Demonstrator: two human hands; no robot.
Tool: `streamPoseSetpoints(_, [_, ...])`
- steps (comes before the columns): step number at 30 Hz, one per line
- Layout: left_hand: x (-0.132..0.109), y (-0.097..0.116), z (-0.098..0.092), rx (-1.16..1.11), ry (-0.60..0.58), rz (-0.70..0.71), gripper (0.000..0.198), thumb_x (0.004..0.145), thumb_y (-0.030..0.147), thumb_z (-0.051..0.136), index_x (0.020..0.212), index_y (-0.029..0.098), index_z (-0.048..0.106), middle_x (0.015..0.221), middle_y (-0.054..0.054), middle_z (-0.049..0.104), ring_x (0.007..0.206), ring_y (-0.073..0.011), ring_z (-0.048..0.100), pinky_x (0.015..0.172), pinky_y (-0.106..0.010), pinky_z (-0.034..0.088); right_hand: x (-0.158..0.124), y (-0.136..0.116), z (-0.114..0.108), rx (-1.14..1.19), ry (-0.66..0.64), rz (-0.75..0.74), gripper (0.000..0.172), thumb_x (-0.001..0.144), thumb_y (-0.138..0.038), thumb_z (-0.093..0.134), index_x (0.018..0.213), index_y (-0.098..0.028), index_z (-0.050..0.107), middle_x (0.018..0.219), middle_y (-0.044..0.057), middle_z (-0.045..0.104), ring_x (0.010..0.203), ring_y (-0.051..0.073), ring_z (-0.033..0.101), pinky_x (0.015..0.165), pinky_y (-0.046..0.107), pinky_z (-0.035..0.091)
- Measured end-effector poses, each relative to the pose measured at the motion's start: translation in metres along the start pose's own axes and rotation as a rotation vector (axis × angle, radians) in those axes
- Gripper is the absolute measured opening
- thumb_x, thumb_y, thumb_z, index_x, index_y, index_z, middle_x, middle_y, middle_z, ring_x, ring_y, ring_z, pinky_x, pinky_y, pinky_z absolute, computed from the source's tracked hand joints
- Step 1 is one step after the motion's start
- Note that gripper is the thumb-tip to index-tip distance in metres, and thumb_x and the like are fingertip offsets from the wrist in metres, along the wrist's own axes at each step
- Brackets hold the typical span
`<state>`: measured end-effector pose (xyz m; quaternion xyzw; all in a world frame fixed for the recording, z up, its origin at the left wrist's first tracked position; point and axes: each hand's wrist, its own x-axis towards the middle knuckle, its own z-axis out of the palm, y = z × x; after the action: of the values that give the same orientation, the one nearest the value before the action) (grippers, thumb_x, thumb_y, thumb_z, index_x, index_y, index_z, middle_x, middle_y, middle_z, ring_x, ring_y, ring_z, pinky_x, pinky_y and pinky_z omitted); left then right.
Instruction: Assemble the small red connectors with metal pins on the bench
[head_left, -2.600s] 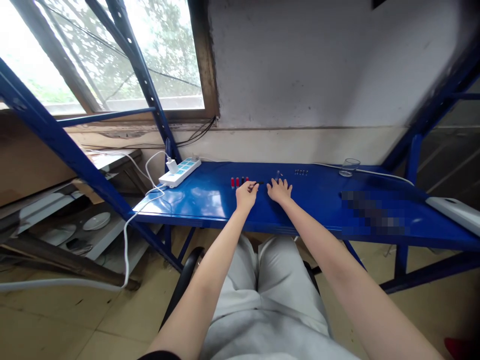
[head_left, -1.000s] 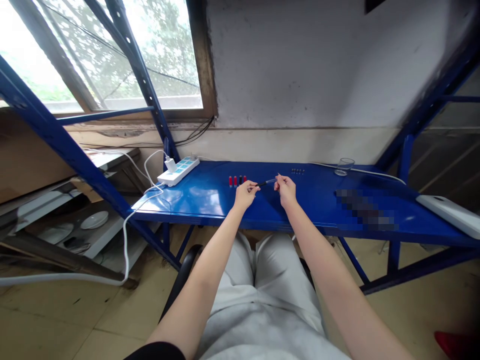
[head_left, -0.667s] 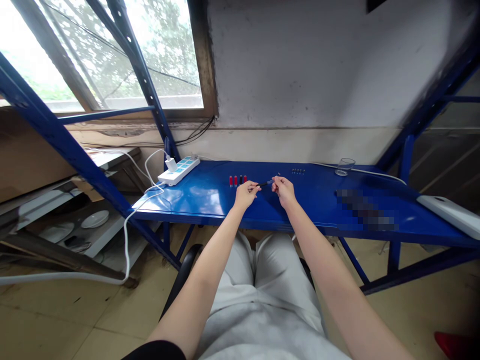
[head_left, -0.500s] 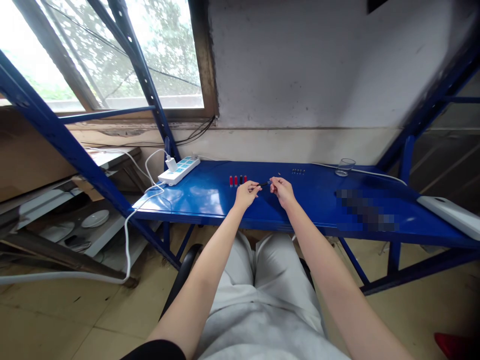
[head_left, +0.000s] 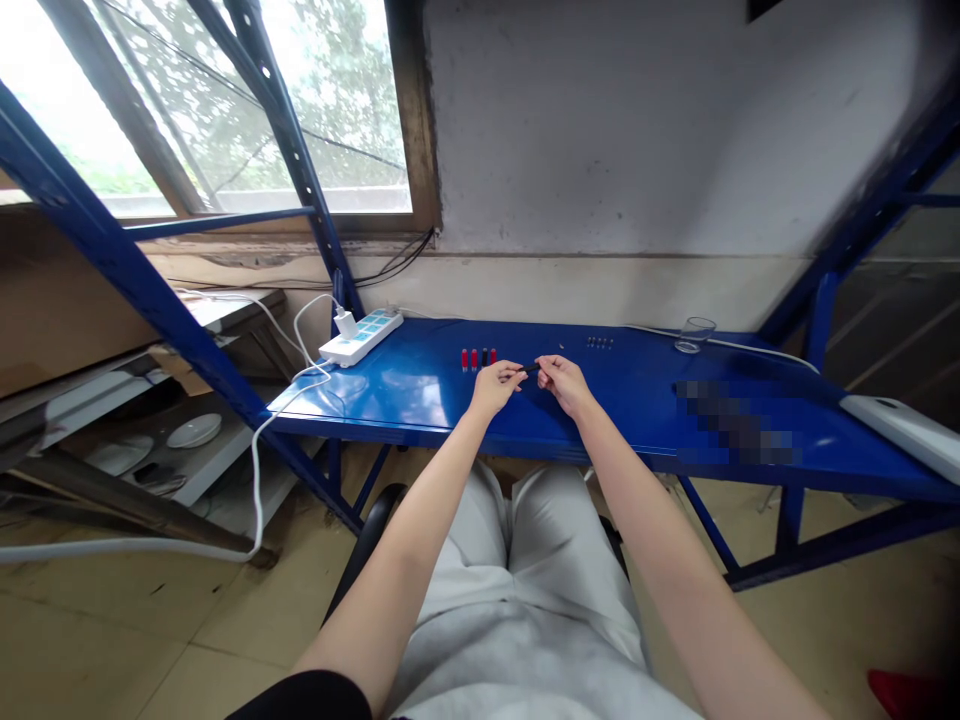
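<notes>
The black stick [head_left: 531,368] lies between the two hands, above the near middle of the blue table [head_left: 420,400]. At its nine o'clock the left hand [head_left: 493,387] pinches one end; at three, the right hand [head_left: 564,382] pinches the other. The step looks like fitting or twisting at the right-hand end; the next move calls for a firm left grip and straight alignment. At ten o'clock stand red tubes [head_left: 474,360]; at two, small metal bits [head_left: 600,343], then a glass [head_left: 695,335].
</notes>
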<state>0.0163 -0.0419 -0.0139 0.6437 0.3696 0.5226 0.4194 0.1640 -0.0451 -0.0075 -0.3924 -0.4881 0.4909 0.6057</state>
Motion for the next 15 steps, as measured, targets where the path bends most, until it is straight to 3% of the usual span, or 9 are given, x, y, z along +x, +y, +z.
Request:
streamPoseSetpoints(6, [0.0015, -0.0045, -0.001, 0.042, 0.032, 0.001, 0.021, 0.073, 0.023, 0.063, 0.091, 0.012, 0.063, 0.076, -0.007, 0.067, 0.06, -0.012, 0.063, 0.064, -0.027, 0.053, -0.0011, 0.0017, 0.0005, -0.098, 0.005, -0.007, 0.04, 0.062, -0.054, 0.067, 0.074, -0.019, 0.051, 0.046, -0.006, 0.048, 0.041, 0.008, 0.042, 0.044, 0.023, 0.034])
streamPoseSetpoints(12, [0.0019, -0.0074, -0.0029, 0.101, 0.141, 0.034, 0.022, 0.075, 0.021, 0.06, 0.095, 0.016, 0.065, 0.081, -0.004, 0.065, 0.059, -0.01, 0.062, 0.064, -0.025, 0.052, -0.0064, 0.006, 0.0021, -0.544, -0.036, -0.309, 0.026, 0.074, -0.046, 0.056, 0.08, -0.02, 0.053, 0.063, 0.0, 0.056, 0.058, 0.013, 0.052, 0.056, 0.026, 0.04])
streamPoseSetpoints(15, [0.0022, -0.0088, -0.0034, 0.135, 0.164, 0.05, 0.022, 0.075, 0.021, 0.059, 0.095, 0.017, 0.066, 0.081, -0.004, 0.065, 0.059, -0.0097, 0.061, 0.064, -0.024, 0.052, -0.0079, 0.0074, 0.0013, -0.71, -0.034, -0.364, 0.02, 0.078, -0.04, 0.053, 0.086, -0.021, 0.053, 0.07, 0.001, 0.058, 0.06, 0.013, 0.052, 0.059, 0.026, 0.04])
